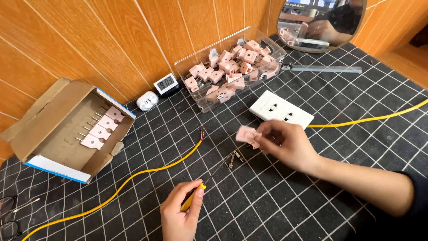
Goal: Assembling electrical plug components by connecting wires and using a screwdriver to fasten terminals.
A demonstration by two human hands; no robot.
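The right hand point(285, 145) is raised just above the middle of the desk point(339, 89), its grip closed with thumb and fingertips on a pink plug housing point(248, 134), which appears blurred. The left hand point(180, 212) rests near the front edge of the desk, its grip closed around the yellow handle of a small screwdriver point(192, 198), whose thin shaft points toward the middle of the desk. Between the two hands, a pair of metal plug prongs point(235, 157) lies on the black grid-patterned desk surface. A yellow cable point(133, 180) runs from the front left corner toward the middle of the desk and ends in bare stripped wires just left of the held housing. A white wall socket plate point(281, 109) lies just behind the right hand, with a second run of yellow cable point(370, 118) leading from it toward the right edge. A clear plastic box point(191, 67) filled with pink plug housings stands at the rear of the desk against the wood-panelled wall. An open cardboard box point(53, 134) at the left edge holds a row of assembled pink plugs point(100, 129) with prongs. A white earbud case point(147, 101) and a small digital clock point(166, 83) stand between the two boxes. A round mirror point(321, 24) leans at the rear right corner, with a metal ruler point(325, 68) in front of it. Eyeglasses point(9, 216) lie at the front left corner.
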